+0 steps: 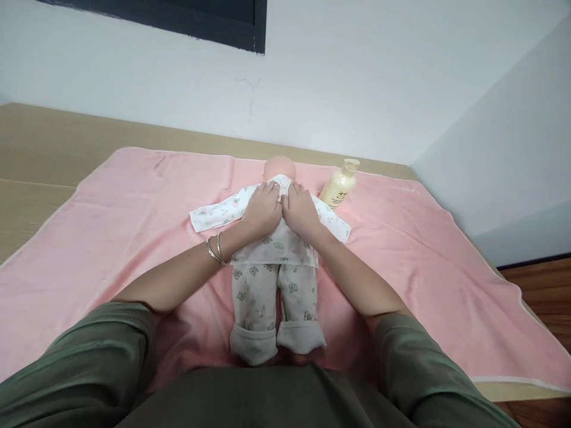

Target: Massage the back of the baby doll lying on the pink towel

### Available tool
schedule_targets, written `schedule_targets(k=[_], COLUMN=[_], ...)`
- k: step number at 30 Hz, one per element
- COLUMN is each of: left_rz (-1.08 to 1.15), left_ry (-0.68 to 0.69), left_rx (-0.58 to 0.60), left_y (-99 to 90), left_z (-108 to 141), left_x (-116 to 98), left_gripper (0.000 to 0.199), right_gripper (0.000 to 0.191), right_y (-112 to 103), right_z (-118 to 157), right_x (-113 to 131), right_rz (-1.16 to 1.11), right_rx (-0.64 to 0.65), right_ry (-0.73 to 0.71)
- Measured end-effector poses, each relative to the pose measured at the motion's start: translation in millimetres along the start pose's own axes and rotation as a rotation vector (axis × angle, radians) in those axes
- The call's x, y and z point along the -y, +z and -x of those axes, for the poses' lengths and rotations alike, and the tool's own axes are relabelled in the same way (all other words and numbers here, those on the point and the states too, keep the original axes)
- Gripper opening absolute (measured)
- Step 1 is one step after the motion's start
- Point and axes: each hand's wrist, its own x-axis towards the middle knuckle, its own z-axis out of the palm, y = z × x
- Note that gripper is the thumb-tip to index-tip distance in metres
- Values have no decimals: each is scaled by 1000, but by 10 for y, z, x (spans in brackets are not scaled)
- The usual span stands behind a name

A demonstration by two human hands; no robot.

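A baby doll [279,252] lies lengthwise on the pink blanket, head away from me. It wears a white printed top and matching trousers with turned-up cuffs; its bald head [279,167] shows no face. My left hand [264,209] rests on the upper part of the doll's top, fingers stretched toward the shoulder. Beside it my right hand [300,209] lies on the other side of the top, also with fingers extended. The two thumbs are close together near the middle. Neither hand grips anything visible. Both sleeves of the doll's top spread out sideways.
A cream pump bottle [339,185] stands on the blanket [423,267] right of the doll's head. Beneath the blanket is a wooden table [40,139] against a white wall [334,77]. A dark frame [214,24] is on the wall. Wooden flooring [539,291] shows at right.
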Motion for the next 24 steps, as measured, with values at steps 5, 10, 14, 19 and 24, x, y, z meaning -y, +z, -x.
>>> schedule_targets(k=[5,10,14,19,24], left_rz=[276,288,211,138,161], left_ry=[-277,-271,-202,-178,-198], left_rx=[-7,-92,-131,-115,-134], left_y=[-42,31,101,128,138], left_z=[-161,-109,-73,-70,-48], left_x=[214,250,231,229,218], left_gripper=[49,47,47,46,46], right_gripper=[63,57,53,54,59], right_y=[68,-3,-20,-62,-345], right_z=[420,363,78,-143,-33], right_x=[390,352,56,-245,-104], right_rz=[103,16,-82,-152,-192], right_rx=[-19,50,29,32,-173], right_ry=[-196,-191,-114,52,-46])
